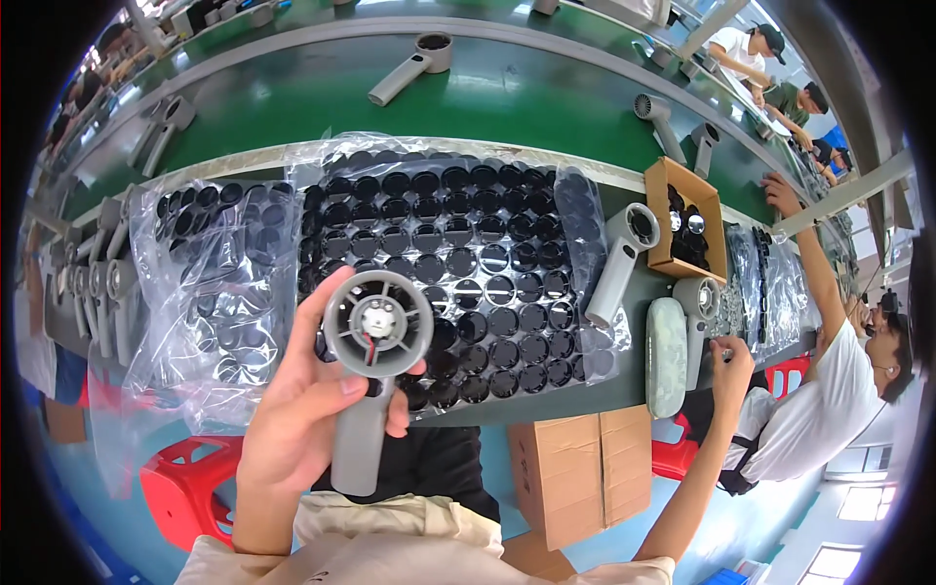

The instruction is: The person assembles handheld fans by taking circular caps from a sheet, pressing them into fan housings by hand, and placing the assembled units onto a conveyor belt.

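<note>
Left hand: the left hand (304, 409) is clenched around the handle of a grey handheld fan body (373, 363), thumb across the front of the handle, fingers curled behind the round head.
Fan body: upright in that hand, its open round head facing the camera, a small motor hub with red and black wires showing in the middle; it hovers over the near edge of the bench.
Right hand: the right hand (733, 363) is stretched far out to the right, fingers bent at another grey fan body (696, 317) lying on the bench; whether it grips anything, I cannot tell.
Just behind the left hand: a tray of black round parts (468, 263) under clear plastic wrap.
Left of the left hand: a second bagged tray (219, 273), then a row of grey fan bodies (97, 283).
Right of the tray: one more grey fan body (621, 261) and an open cardboard box (682, 219).
Beside the right hand: a pale oval case (667, 356).
Farther out: a green conveyor belt (507, 97); a co-worker in a white shirt (829, 400) to the right.
Below the hands: a cardboard carton (583, 473) and a red stool (190, 478).
</note>
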A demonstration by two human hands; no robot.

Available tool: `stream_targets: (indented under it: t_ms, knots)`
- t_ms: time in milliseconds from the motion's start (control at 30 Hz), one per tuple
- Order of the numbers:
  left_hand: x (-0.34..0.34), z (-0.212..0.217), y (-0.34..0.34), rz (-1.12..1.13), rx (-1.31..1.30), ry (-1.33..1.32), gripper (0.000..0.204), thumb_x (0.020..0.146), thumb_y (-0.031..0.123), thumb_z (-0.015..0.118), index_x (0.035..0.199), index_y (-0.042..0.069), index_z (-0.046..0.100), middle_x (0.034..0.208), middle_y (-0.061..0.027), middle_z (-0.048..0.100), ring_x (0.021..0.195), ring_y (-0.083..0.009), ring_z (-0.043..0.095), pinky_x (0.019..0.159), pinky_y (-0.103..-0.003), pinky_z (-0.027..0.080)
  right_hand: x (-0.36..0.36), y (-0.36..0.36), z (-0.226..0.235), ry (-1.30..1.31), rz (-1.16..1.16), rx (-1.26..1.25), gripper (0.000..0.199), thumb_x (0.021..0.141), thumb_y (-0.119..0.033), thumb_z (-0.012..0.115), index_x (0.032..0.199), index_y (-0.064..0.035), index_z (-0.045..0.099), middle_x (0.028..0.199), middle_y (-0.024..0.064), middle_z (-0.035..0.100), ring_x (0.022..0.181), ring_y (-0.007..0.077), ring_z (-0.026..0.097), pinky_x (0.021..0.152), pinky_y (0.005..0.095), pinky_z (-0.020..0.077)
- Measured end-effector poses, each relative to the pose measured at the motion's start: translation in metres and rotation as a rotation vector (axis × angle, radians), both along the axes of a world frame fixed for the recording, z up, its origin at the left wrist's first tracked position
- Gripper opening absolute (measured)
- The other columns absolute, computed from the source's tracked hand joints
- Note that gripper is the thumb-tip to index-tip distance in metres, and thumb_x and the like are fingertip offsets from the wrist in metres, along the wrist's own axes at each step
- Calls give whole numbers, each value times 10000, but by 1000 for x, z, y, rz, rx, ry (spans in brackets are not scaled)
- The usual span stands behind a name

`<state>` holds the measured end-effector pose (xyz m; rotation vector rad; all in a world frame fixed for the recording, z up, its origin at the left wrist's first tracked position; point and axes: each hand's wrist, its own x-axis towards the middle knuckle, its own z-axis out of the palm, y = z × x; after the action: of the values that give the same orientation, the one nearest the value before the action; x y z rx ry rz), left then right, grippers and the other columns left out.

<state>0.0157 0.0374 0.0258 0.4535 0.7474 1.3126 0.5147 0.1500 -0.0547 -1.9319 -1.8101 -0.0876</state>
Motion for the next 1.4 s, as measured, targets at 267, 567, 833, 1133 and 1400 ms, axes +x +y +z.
stream_targets:
  t_ms: [267,567,833,1133,1400]
  knots:
    - [6,4,0,-116,-17,-47,779,875,-3,554,1489,224,132,1141,-174,563,832,-278,632,740,-389,508,9,-1,0,22,-65,72,115,822,-84,653,885,11,668,783,128,680,707,208,649,666,304,490]
    - [-8,2,-2,-145,-17,-64,731,908,16,546,1474,230,136,1156,-137,551,870,-209,614,782,-350,512,48,19,-25,269,-1,-70,83,825,-51,673,818,25,639,702,33,638,653,79,580,617,232,451]
    - [-18,0,-4,-88,-37,-88,790,862,-7,567,1489,186,127,1125,-165,569,836,-261,626,741,-384,493,51,17,-12,313,32,-43,110,899,-113,616,864,-9,610,723,37,632,570,70,513,523,220,378]
    - [-22,0,-8,-127,24,-124,809,880,-45,526,1494,204,62,1166,-151,534,893,-223,599,791,-378,474,-193,-42,108,729,147,119,118,881,-71,612,983,-12,605,916,50,590,504,18,362,430,164,248]
    - [-29,-8,-18,-69,71,-128,840,875,-88,516,1494,219,38,1245,-139,477,971,-183,561,836,-357,471,-342,-69,128,644,818,-101,240,716,24,713,944,-1,641,887,172,595,574,107,473,511,184,349]
